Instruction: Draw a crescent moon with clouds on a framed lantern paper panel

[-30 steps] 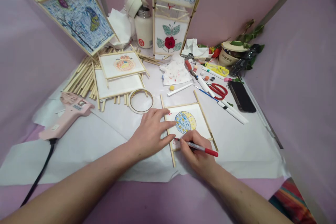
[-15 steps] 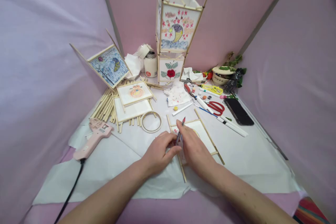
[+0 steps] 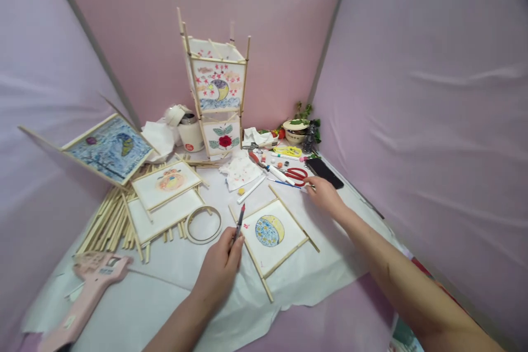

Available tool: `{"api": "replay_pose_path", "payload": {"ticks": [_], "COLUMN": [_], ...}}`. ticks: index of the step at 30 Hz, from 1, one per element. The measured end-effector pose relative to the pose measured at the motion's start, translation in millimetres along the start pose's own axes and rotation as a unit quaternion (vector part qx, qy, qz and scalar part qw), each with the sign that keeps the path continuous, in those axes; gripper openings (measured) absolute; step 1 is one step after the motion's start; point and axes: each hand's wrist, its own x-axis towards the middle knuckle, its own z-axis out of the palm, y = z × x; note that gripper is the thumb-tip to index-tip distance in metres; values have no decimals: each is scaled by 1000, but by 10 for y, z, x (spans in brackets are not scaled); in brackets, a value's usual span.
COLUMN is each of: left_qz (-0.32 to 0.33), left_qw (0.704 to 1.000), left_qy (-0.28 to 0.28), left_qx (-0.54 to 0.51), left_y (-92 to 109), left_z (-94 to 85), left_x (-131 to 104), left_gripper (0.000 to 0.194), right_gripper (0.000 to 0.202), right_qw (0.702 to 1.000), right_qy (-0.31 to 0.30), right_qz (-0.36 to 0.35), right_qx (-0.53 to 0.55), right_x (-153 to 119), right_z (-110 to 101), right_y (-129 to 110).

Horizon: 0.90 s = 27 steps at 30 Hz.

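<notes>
My left hand (image 3: 223, 261) is closed round a dark pen with a red tip (image 3: 240, 219), which points up and away. Just right of it lies a stick-framed panel (image 3: 289, 220) showing a round blue and yellow drawing (image 3: 269, 231) and small pink marks. My right hand (image 3: 324, 193) reaches over the right of the table, its fingers pressed together beside the red-handled scissors (image 3: 297, 176) and near the white pens. Whatever those fingertips hold, if anything, is too small to make out. A roll of tape (image 3: 187, 225) lies left of the panel.
A tall stick lantern (image 3: 218, 85) stands at the back. To the left are a tilted painted panel (image 3: 109, 148), two framed panels, many sticks (image 3: 105, 225) and a pink glue gun (image 3: 93, 291). A phone (image 3: 324, 173), pliers and a bowl (image 3: 296, 133) are at the right.
My right hand has left the panel and moved right and away, to the scissors and pens. My left hand keeps the pen, now beside the panel's left edge. The view has turned right.
</notes>
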Motion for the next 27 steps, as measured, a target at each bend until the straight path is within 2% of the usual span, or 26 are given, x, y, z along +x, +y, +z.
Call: {"api": "replay_pose_path", "payload": {"ticks": [3, 6, 10, 14, 17, 20, 24, 27], "left_qz": [5, 12, 17, 20, 23, 28, 32, 45], "left_qw": [1000, 999, 998, 998, 998, 998, 998, 997], "left_qy": [-6, -13, -19, -15, -17, -20, -24, -30], "left_qx": [17, 34, 51, 56, 57, 58, 53, 56], "left_y": [7, 27, 54, 63, 55, 42, 32, 34], "left_z": [-2, 1, 10, 15, 20, 23, 9, -7], "left_x": [-1, -3, -11, -28, -29, -17, -14, -20], "left_gripper": [30, 30, 30, 30, 29, 28, 27, 25], "right_gripper": [33, 31, 33, 34, 37, 36, 33, 32], "right_qw": [999, 999, 997, 997, 998, 999, 996, 990], "right_qy": [16, 5, 14, 36, 55, -23, -76, -124], "right_qz": [41, 34, -3, 3, -9, -33, -41, -24], "right_qx": [-25, -35, -69, -72, -41, -20, -36, -60], "right_x": [-112, -328, -526, -459, -153, 371, 1084, 1360], "right_z": [-63, 6, 133, 64, -84, -152, 19, 197], "right_y": [334, 504, 585, 495, 212, -261, -958, -1314]}}
